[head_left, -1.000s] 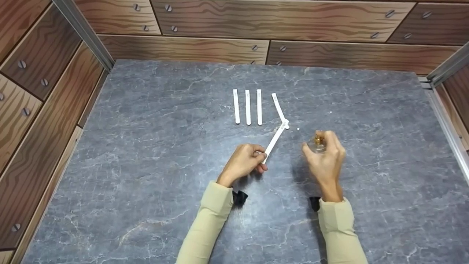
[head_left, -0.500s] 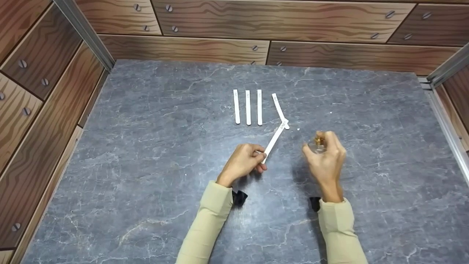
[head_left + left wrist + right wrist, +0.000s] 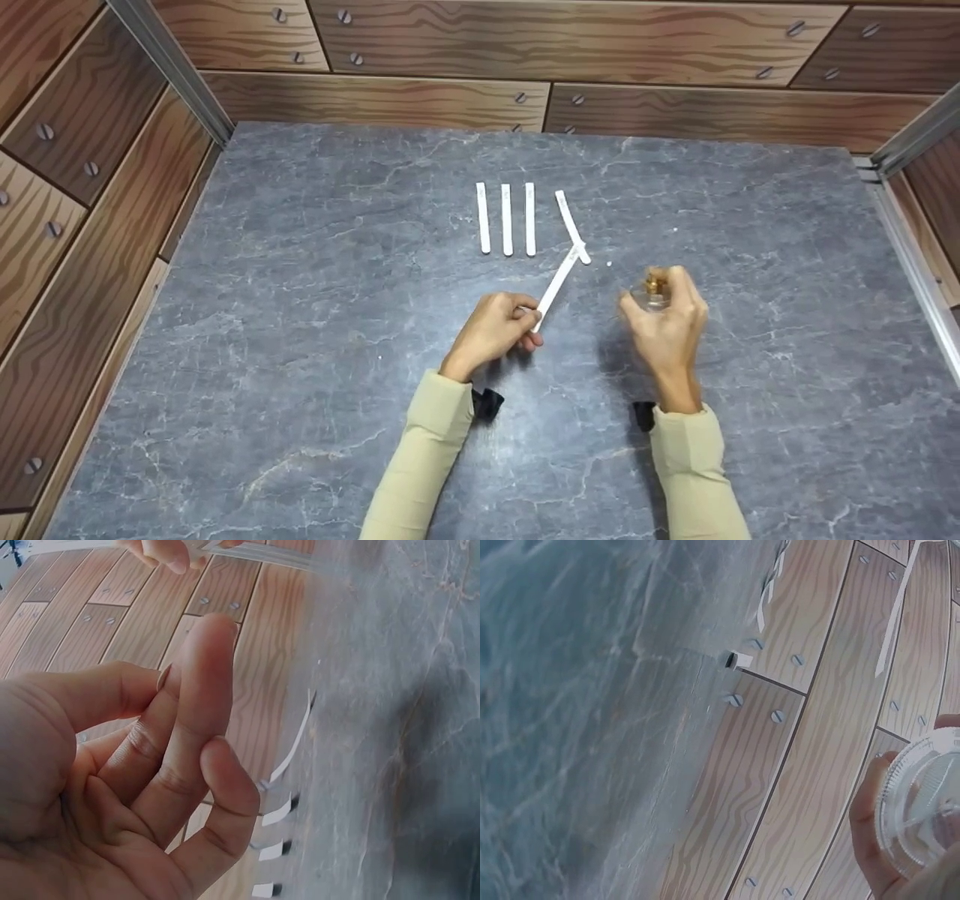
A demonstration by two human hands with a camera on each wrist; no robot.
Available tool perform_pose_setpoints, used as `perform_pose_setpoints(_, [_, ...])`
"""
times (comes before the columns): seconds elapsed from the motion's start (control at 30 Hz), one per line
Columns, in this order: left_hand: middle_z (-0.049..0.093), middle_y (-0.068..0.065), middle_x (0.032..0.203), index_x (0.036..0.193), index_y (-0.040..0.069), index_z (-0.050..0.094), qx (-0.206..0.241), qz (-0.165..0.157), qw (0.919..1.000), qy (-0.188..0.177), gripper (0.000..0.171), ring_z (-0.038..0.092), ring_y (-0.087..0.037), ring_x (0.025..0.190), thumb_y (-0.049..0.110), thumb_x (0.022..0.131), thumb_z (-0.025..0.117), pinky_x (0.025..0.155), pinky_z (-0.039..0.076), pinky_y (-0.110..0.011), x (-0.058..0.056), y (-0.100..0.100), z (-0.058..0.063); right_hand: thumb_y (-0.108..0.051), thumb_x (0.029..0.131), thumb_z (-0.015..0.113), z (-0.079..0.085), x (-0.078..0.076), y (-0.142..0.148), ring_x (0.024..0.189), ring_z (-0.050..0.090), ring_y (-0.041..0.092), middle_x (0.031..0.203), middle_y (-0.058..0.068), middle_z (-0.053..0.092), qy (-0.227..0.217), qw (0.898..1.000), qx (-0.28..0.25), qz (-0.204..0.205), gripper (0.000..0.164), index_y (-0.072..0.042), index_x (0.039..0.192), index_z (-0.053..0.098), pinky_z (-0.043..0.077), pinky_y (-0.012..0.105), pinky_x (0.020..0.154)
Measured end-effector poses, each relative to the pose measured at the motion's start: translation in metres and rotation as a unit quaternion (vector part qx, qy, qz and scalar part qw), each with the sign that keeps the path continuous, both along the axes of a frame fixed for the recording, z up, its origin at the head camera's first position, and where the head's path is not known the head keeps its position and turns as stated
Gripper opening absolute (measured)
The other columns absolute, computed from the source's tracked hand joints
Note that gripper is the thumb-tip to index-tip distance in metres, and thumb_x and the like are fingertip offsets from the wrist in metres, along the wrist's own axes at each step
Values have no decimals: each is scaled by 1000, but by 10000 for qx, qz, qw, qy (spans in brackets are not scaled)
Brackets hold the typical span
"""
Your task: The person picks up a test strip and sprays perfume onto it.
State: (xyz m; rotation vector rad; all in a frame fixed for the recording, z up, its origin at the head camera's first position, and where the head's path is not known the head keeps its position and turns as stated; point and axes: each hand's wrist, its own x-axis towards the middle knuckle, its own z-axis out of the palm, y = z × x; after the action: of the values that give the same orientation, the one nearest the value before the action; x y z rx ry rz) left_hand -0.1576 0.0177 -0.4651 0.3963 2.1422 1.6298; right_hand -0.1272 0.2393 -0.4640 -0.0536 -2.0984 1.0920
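Note:
In the head view my left hand [image 3: 487,334] pinches the near end of a white paper test strip [image 3: 556,289] between thumb and fingers. The strip slants up and away, its far end overlapping the lower end of another strip [image 3: 572,225]; whether they touch I cannot tell. To the right, my right hand [image 3: 670,330] grips a small clear glass perfume bottle [image 3: 655,301] with a gold-coloured spray neck, held above the table. In the right wrist view the bottle's round ridged base [image 3: 907,817] shows, and the held strip [image 3: 895,622] hangs in the air.
Three white strips [image 3: 507,220] lie side by side on the grey marbled table [image 3: 315,247], left of the slanted one. Wood-patterned panels [image 3: 420,101] wall the back and left. A metal rail [image 3: 919,277] runs along the right edge. Tiny white specks dot the tabletop.
My left hand and its strip have shifted slightly to the left. The right hand stays almost in place with the bottle, and the strips on the table lie as before.

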Motion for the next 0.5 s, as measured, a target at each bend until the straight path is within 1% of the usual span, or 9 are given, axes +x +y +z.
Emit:
perform_pose_setpoints(0.13, [71, -10, 69, 117, -12, 67, -6, 142, 9999, -62, 23, 62, -8, 54, 0, 100, 57, 47, 50, -26, -1, -7, 0, 17, 65, 81, -1, 3, 6, 74, 59, 23, 83, 21, 68, -119, 9998, -146, 10, 36, 11, 95, 62, 45, 13, 71])
perform_pose_setpoints(0.23, [71, -9, 69, 117, -11, 67, 0, 269, 9996, -66, 23, 63, -9, 55, 0, 100, 58, 45, 46, -23, -3, -12, -2, 16, 65, 84, -3, 6, 14, 76, 58, 19, 84, 21, 68, -161, 9996, -219, -36, 39, 11, 98, 62, 46, 12, 72])
perform_pose_setpoints(0.37, [72, -10, 70, 117, -11, 67, -35, 365, 9993, 7, 22, 66, -10, 56, 3, 101, 58, 43, 41, -19, -6, -17, -8, 14, 66, 86, -6, 10, 21, 76, 59, 24, 85, 21, 68, -284, 9993, -237, -101, 41, 12, 99, 62, 45, 12, 74])
perform_pose_setpoints(0.5, [72, -12, 71, 116, -11, 67, -96, 520, 9986, 39, 23, 66, -9, 56, 4, 101, 59, 41, 39, -18, -9, -24, -11, 13, 69, 83, -7, 10, 25, 77, 59, 28, 85, 22, 68, -470, 9987, -170, -114, 38, 13, 100, 62, 44, 17, 74])
